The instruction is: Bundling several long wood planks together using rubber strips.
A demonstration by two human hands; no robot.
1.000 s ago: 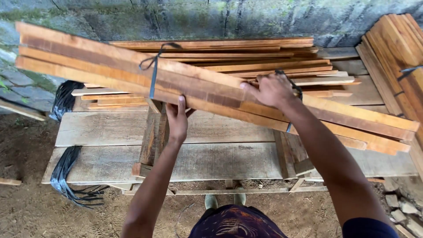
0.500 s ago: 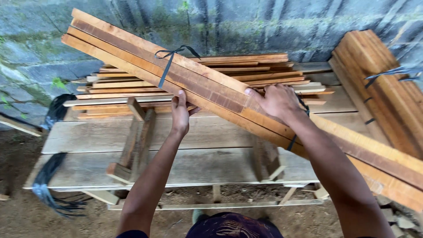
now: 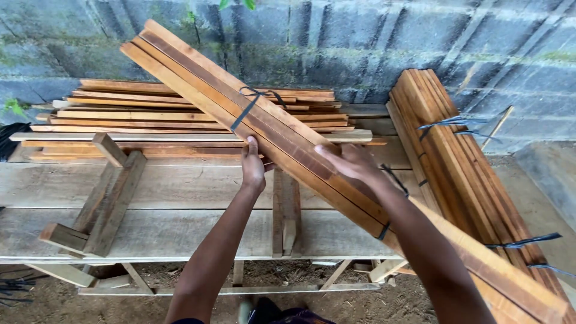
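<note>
A long bundle of wooden slats (image 3: 198,78), tied with black straps, lies diagonally from the upper left to the lower right. My left hand (image 3: 252,168) presses against its lower edge near the middle. On its top face rests my right hand (image 3: 351,162), with my forearm running along it. Beneath the bundle is a plank workbench (image 3: 180,222).
A pile of loose slats (image 3: 150,117) lies at the back of the bench. Two wooden cradle jigs (image 3: 102,198) (image 3: 287,210) stand on it. A second strapped bundle (image 3: 456,156) leans at the right by a block wall (image 3: 360,36). Black straps (image 3: 11,135) hang at the left.
The bundle has swung clockwise, its far end moving right and up and its near end coming toward me at the lower right. Both hands stayed on it.
</note>
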